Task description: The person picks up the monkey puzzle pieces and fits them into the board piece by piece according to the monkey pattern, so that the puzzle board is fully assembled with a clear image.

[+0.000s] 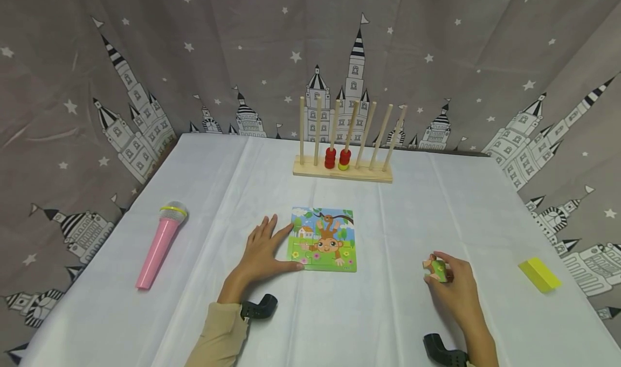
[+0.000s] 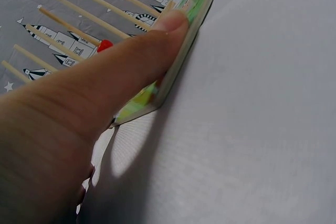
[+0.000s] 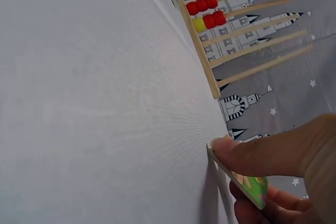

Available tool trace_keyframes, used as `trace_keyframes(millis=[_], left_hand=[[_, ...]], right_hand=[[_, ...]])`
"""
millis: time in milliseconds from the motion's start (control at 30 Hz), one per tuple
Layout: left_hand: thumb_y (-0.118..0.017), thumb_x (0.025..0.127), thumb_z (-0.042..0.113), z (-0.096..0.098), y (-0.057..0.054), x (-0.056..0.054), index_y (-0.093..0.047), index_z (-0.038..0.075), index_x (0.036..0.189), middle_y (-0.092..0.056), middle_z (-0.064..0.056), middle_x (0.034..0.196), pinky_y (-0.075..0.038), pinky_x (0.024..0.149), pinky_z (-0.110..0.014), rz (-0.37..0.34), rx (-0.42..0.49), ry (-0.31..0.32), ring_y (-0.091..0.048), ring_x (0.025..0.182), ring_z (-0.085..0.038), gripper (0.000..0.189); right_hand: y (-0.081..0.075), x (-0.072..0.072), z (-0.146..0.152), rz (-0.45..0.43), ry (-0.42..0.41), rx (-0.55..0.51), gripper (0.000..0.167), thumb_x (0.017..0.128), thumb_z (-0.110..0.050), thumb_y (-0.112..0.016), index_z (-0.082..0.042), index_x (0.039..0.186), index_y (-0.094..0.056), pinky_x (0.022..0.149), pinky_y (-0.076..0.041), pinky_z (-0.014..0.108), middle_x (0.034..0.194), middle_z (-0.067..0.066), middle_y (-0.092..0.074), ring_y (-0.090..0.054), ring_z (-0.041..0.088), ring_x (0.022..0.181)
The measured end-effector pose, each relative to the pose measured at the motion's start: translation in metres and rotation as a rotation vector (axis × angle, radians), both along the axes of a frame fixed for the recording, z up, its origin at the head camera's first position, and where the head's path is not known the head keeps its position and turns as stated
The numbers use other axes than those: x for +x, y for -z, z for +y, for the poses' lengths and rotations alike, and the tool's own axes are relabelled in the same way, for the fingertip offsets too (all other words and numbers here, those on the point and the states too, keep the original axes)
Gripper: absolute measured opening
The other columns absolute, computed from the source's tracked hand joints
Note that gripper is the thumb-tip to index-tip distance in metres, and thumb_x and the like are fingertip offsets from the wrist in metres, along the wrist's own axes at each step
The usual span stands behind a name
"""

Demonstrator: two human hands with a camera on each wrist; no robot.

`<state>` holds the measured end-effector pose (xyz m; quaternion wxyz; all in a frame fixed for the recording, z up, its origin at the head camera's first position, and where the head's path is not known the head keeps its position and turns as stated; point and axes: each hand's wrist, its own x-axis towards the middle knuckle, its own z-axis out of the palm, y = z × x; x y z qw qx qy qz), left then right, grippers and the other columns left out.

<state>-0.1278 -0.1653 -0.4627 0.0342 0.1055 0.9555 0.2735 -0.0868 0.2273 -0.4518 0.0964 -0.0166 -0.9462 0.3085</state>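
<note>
A square jigsaw puzzle [image 1: 324,243] with a monkey picture lies flat mid-table in the head view. Beside its left edge is my left hand [image 1: 262,253], fingers spread, index fingertip at the upper left side. The left wrist view shows the left thumb [image 2: 152,45] lying across the edge of the puzzle [image 2: 139,102]. Well to the right, my right hand [image 1: 458,286] pinches a small puzzle piece [image 1: 439,271] between thumb and fingers. In the right wrist view this piece [image 3: 255,186] is thin, green on its printed face, and tilted, partly covered by the fingers.
Behind the puzzle stands a wooden peg rack [image 1: 342,175] with red and yellow beads on two pegs. A pink toy microphone [image 1: 159,251] lies at the left. Near the right edge is a yellow block [image 1: 540,274]. White cloth [image 1: 388,313] covers the table; a grey curtain hangs behind.
</note>
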Motion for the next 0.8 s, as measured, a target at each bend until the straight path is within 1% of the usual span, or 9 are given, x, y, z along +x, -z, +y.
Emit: trace_keyframes(millis=[67,133,200,267,333,367,433,567,800], left_hand=[[-0.069,0.062,0.061,0.0002,-0.0002,-0.0001,-0.034,0.022,0.141,-0.012,-0.017,0.152,-0.006,0.112,-0.054,0.0,-0.001,0.0,-0.002,0.141,-0.036,0.094],[-0.069,0.063,0.061,0.0002,-0.0007,-0.0001,-0.034,0.022,0.141,-0.012,-0.016,0.152,-0.005,0.112,-0.055,-0.002,-0.005,0.0,-0.002,0.141,-0.035,0.094],[-0.069,0.063,0.061,0.0001,-0.001,-0.0002,-0.034,0.023,0.141,-0.011,-0.016,0.152,-0.005,0.112,-0.055,-0.007,-0.009,0.0,-0.002,0.141,-0.035,0.094],[-0.069,0.063,0.061,-0.0001,-0.0008,-0.0004,-0.034,0.022,0.141,-0.011,-0.016,0.152,-0.005,0.112,-0.055,-0.008,-0.013,0.0,-0.001,0.141,-0.035,0.094],[-0.069,0.063,0.061,-0.0002,-0.0005,-0.0005,-0.034,0.022,0.141,-0.011,-0.016,0.152,-0.006,0.112,-0.055,-0.009,-0.014,-0.002,-0.002,0.141,-0.035,0.094],[-0.069,0.063,0.061,-0.0002,-0.0005,-0.0005,-0.034,0.022,0.141,-0.011,-0.016,0.152,-0.006,0.112,-0.055,-0.008,-0.015,-0.001,-0.002,0.141,-0.036,0.094],[-0.069,0.063,0.061,-0.0003,-0.0002,-0.0004,-0.034,0.022,0.141,-0.011,-0.017,0.152,-0.006,0.112,-0.056,-0.006,-0.016,0.0,-0.002,0.141,-0.036,0.094],[-0.069,0.063,0.062,-0.0005,-0.0002,0.0,-0.034,0.023,0.141,-0.01,-0.016,0.153,-0.006,0.112,-0.055,-0.011,-0.017,0.0,-0.001,0.141,-0.035,0.094],[-0.069,0.062,0.062,-0.0005,0.0001,-0.0004,-0.033,0.023,0.141,-0.01,-0.017,0.152,-0.005,0.112,-0.055,-0.011,-0.009,0.0,-0.001,0.141,-0.035,0.095]], right_hand=[[-0.0009,0.0008,-0.0007,-0.006,0.003,0.002,0.051,0.067,0.0,-0.074,0.001,0.115,-0.058,0.061,-0.045,0.016,0.109,0.025,-0.053,-0.056,0.032,0.088],[-0.0022,0.0028,-0.001,-0.026,0.001,-0.002,0.048,0.069,-0.002,-0.073,-0.001,0.115,-0.059,0.061,-0.044,0.014,0.109,0.023,-0.055,-0.055,0.03,0.089],[-0.0033,0.0047,-0.001,-0.039,-0.008,0.002,0.045,0.072,-0.004,-0.072,-0.002,0.115,-0.059,0.063,-0.047,0.018,0.109,0.023,-0.057,-0.056,0.031,0.09],[-0.004,0.0063,-0.0006,-0.048,-0.024,0.0,0.043,0.074,-0.005,-0.071,-0.002,0.115,-0.059,0.067,-0.052,0.027,0.109,0.024,-0.058,-0.058,0.034,0.09],[-0.0046,0.0074,0.0,-0.057,-0.04,-0.005,0.041,0.076,-0.006,-0.07,-0.002,0.115,-0.058,0.07,-0.054,0.036,0.111,0.026,-0.058,-0.06,0.037,0.093],[-0.0048,0.0077,0.0001,-0.06,-0.045,-0.008,0.04,0.076,-0.007,-0.07,-0.001,0.115,-0.058,0.07,-0.054,0.039,0.11,0.027,-0.058,-0.06,0.038,0.093],[-0.0052,0.0083,0.0003,-0.069,-0.052,-0.013,0.04,0.077,-0.007,-0.069,-0.001,0.115,-0.058,0.07,-0.054,0.04,0.111,0.028,-0.058,-0.06,0.038,0.093],[-0.0062,0.008,-0.001,-0.07,-0.048,-0.014,0.04,0.077,-0.008,-0.07,-0.001,0.114,-0.059,0.067,-0.054,0.035,0.111,0.028,-0.058,-0.061,0.036,0.091],[-0.0051,0.0052,-0.0057,-0.037,-0.045,-0.032,0.039,0.076,-0.009,-0.071,-0.001,0.112,-0.06,0.074,-0.053,0.043,0.115,0.028,-0.058,-0.06,0.041,0.098]])
